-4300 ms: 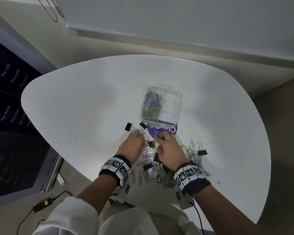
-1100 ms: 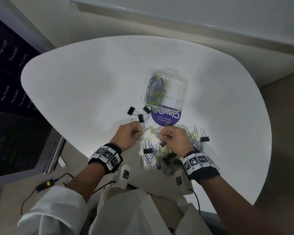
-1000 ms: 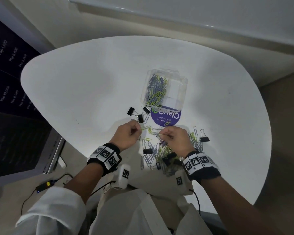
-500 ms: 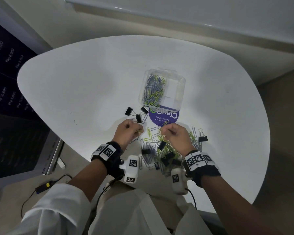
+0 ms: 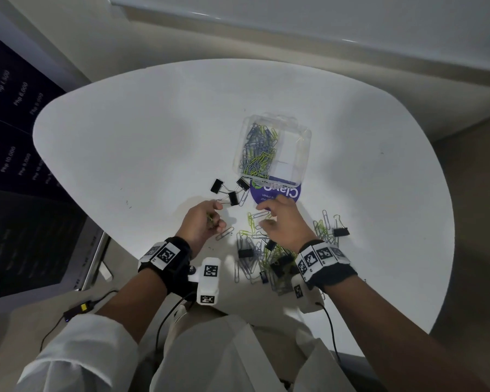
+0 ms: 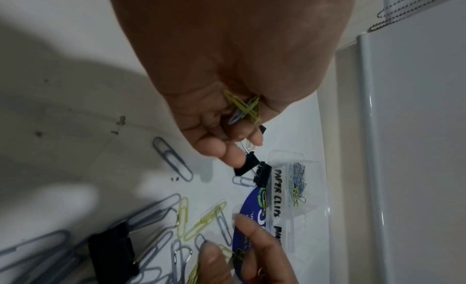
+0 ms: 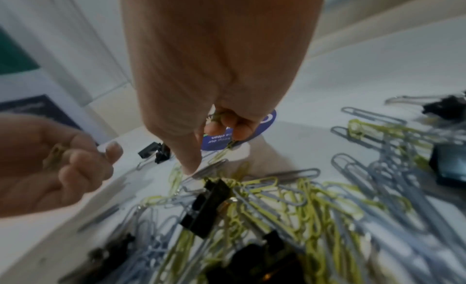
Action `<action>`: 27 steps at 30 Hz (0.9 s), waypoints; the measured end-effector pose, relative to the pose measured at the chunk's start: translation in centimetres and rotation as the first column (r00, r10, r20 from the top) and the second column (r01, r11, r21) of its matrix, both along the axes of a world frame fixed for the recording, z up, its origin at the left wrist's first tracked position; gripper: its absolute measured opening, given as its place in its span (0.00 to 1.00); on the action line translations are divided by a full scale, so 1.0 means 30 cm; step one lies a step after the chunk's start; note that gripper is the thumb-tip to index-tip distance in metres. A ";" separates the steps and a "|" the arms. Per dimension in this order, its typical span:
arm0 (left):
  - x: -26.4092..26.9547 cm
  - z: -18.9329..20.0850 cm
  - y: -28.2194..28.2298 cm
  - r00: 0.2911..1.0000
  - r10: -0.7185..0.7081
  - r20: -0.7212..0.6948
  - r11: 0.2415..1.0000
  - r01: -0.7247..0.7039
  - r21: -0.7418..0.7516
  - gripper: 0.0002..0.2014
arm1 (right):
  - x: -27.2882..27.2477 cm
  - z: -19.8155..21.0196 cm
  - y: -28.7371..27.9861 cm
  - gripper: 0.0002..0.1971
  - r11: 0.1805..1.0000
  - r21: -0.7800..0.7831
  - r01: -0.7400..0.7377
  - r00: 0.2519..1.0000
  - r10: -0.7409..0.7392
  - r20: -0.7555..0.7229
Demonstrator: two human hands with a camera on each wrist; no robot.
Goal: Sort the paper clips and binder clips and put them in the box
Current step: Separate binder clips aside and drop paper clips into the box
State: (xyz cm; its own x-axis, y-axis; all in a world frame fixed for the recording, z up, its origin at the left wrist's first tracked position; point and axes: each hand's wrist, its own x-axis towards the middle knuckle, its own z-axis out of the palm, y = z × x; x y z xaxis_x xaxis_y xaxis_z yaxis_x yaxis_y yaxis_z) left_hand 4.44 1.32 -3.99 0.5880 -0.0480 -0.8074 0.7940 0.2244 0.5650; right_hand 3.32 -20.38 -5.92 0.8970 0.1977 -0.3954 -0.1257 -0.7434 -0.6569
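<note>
A clear plastic box (image 5: 300,154) stands on the white table (image 5: 153,131), its left compartment full of yellow and blue paper clips (image 5: 259,154). My left hand (image 5: 217,216) is curled round a few yellow and blue paper clips (image 6: 243,109) in its palm. My right hand (image 5: 266,216) hovers just right of it, over loose clips, and pinches a yellow paper clip (image 7: 228,147) in its curled fingers. A mixed pile of paper clips and black binder clips (image 5: 262,256) lies under my right wrist. Three black binder clips (image 5: 229,190) sit just beyond my left hand.
A purple round label (image 5: 277,192) lies against the box's near side. A lone black binder clip (image 5: 340,231) and more paper clips lie right of my right hand. The table's near edge runs just behind the pile; a dark screen (image 5: 17,179) stands to the left.
Both hands have stayed by the pile, picking clips. My right hand has edged up toward the purple label, and my left hand has turned its palm more toward the right hand.
</note>
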 end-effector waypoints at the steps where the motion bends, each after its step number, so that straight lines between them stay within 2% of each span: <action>1: 0.001 0.005 0.009 1.000 0.000 0.002 1.000 0.000 0.002 0.08 | 0.003 -0.010 -0.004 0.18 0.997 -0.042 -0.057 0.998 0.057 0.006; 4: -0.001 0.007 0.036 0.988 -0.133 0.080 0.985 0.123 0.118 0.08 | 0.012 -0.021 -0.011 0.16 0.991 -0.062 -0.115 0.990 0.120 0.077; 6: -0.010 0.002 0.051 0.935 -0.329 0.135 0.910 0.275 0.311 0.07 | 0.013 -0.020 -0.008 0.09 0.988 -0.075 -0.138 0.978 0.148 0.147; 8: -0.026 -0.008 0.063 0.806 -0.572 0.152 0.734 0.421 0.533 0.07 | 0.007 -0.021 -0.003 0.06 0.982 -0.108 -0.156 0.970 0.173 0.173; 10: -0.046 -0.019 0.064 0.649 -0.750 0.128 0.539 0.488 0.686 0.12 | -0.002 -0.030 -0.001 0.06 0.973 -0.150 -0.173 0.966 0.198 0.169; 12: -0.065 -0.040 0.051 0.498 -0.866 0.050 0.342 0.516 0.785 0.17 | -0.009 -0.036 0.000 0.06 0.965 -0.181 -0.190 0.962 0.219 0.160; 13: -0.072 -0.051 0.041 0.448 -0.894 0.017 0.273 0.514 0.813 0.17 | -0.011 -0.037 -0.001 0.06 0.962 -0.189 -0.195 0.963 0.225 0.150; 14: -0.077 -0.062 0.032 0.420 -0.908 0.009 0.241 0.502 0.831 0.14 | -0.012 -0.037 -0.003 0.07 0.961 -0.192 -0.198 0.964 0.226 0.138; 17: -0.079 -0.067 0.008 0.378 -0.924 0.059 0.244 0.465 0.851 0.08 | -0.013 -0.022 -0.008 0.06 0.973 -0.156 -0.171 0.976 0.189 0.109; 20: -0.075 -0.073 0.003 0.343 -0.937 0.060 0.239 0.507 0.828 0.07 | -0.016 0.002 -0.014 0.04 1.000 0.004 -0.027 0.999 0.026 0.046; 22: -0.071 -0.069 0.005 0.373 -0.921 0.110 0.303 0.511 0.804 0.06 | -0.023 0.011 -0.019 0.02 0.989 0.113 0.090 0.996 -0.092 0.012; 24: -0.062 -0.061 0.012 0.456 -0.872 0.176 0.408 0.482 0.776 0.07 | -0.029 0.018 -0.022 0.03 0.966 0.192 0.175 0.984 -0.177 -0.007; 26: -0.046 -0.048 0.030 0.639 -0.749 0.177 0.571 0.486 0.662 0.07 | -0.032 0.014 -0.030 0.08 0.947 0.228 0.225 0.974 -0.218 -0.057; 27: -0.038 -0.040 0.041 0.735 -0.656 0.171 0.678 0.474 0.562 0.06 | -0.033 0.012 -0.034 0.09 0.943 0.234 0.238 0.971 -0.223 -0.089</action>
State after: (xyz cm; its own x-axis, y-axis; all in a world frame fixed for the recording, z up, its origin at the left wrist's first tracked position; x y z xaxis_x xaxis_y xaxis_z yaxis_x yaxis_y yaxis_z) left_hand 3.29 2.56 -5.20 0.8011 -0.1499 -0.5795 0.4162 -0.5563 0.7192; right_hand 2.34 -21.39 -5.56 0.9054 0.0848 -0.4160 -0.3194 -0.5093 -0.7991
